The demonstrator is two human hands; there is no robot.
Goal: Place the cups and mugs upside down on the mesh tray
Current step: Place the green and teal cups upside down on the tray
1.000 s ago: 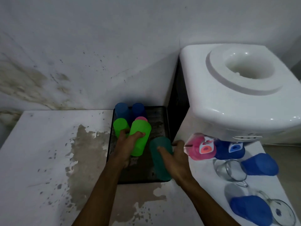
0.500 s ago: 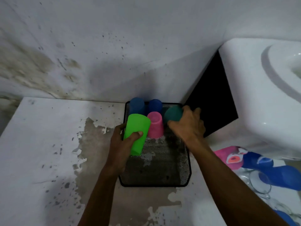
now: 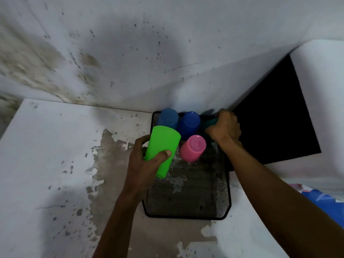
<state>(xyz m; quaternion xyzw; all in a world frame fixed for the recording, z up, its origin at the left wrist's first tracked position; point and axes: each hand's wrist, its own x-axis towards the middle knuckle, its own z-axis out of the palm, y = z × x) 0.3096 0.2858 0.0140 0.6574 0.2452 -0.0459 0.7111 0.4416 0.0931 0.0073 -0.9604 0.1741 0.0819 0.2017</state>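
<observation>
While the left hand (image 3: 143, 164) was wrapped around the green cup (image 3: 161, 146), held mouth-up and tilted over the tray's (image 3: 186, 207) left edge, the right hand (image 3: 226, 127) had its fingers closed on a teal cup (image 3: 211, 122) at the back right corner, mostly hidden so I couldn't tell if it was down yet. Two blue cups (image 3: 189, 123) and a pink cup (image 3: 193, 148) already sat flipped on the mesh, so placing was well underway. Next I'd guess the teal one needed letting go and the green one flipping, then setting beside the pink.
</observation>
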